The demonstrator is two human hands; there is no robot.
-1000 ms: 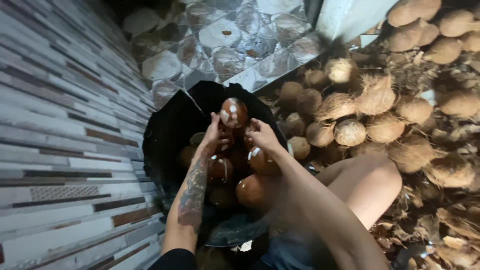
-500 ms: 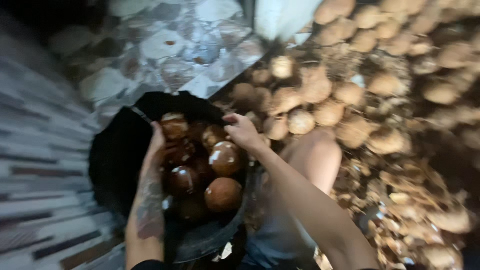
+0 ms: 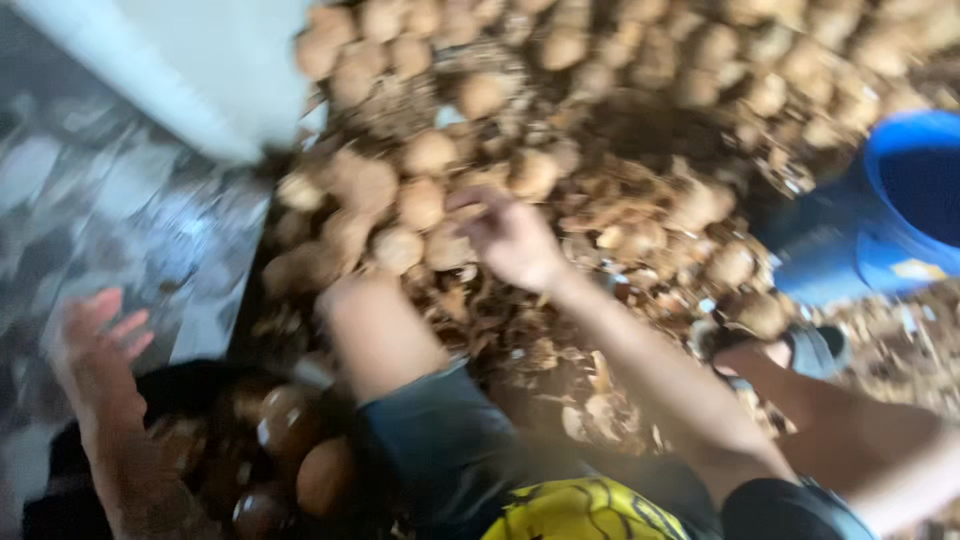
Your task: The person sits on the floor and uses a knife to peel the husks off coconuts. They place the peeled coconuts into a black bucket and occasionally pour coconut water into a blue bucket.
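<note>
The floor [image 3: 150,230], patterned stone tile at the left of the frame, carries a large heap of husked coconuts [image 3: 560,130] across the upper middle and right, with loose husk scraps [image 3: 520,330] below it. A blue tub [image 3: 880,220] stands at the right edge, and a black basin [image 3: 180,400] of wet brown coconuts sits at lower left.

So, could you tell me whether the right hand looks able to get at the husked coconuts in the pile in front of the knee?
Probably yes. The right hand is already stretched over the pile of husked coconuts, fingers spread just beside one, and nothing lies between them. The picture is blurred, so contact cannot be told.
</note>
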